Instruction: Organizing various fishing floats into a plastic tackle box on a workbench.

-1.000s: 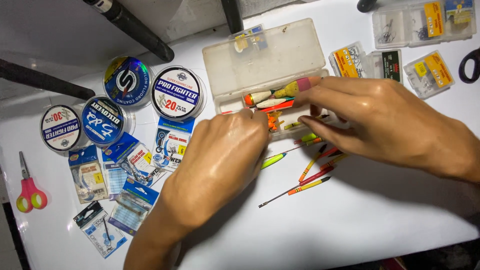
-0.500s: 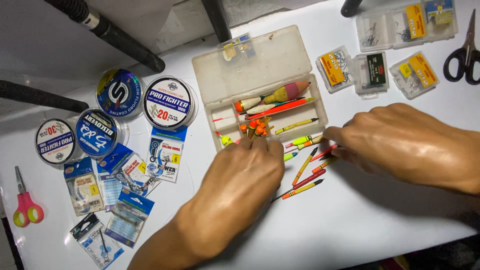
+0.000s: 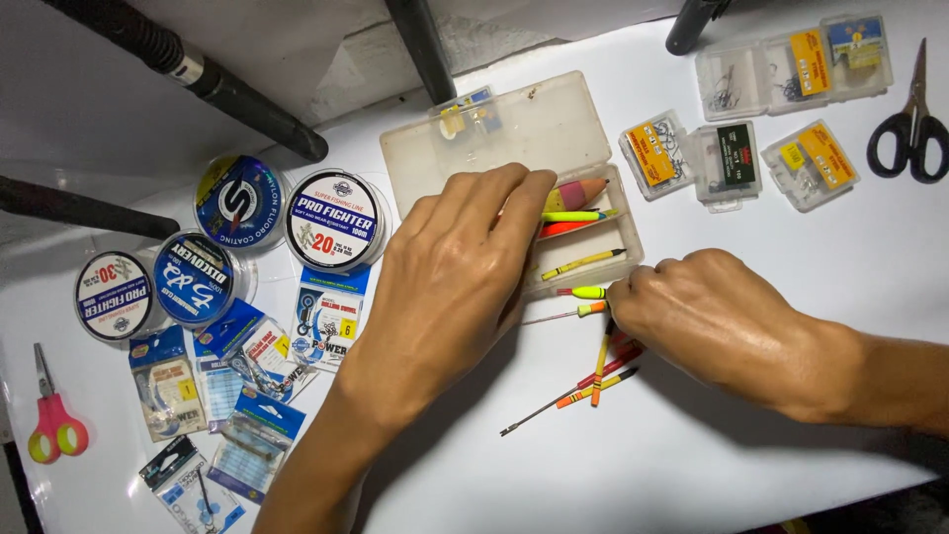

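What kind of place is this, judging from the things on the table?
Probably a hobby table at home where fishing tackle is sorted. On the white table lie fishing line spools, a clear box of fishing floats under the left hand, and small hook boxes.

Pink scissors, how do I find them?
Start at the white table and go to its far left edge, below the round line spools. The pink scissors lie there alone, beside the small packets. Their handles are pink and yellow, unlike the black scissors at top right.
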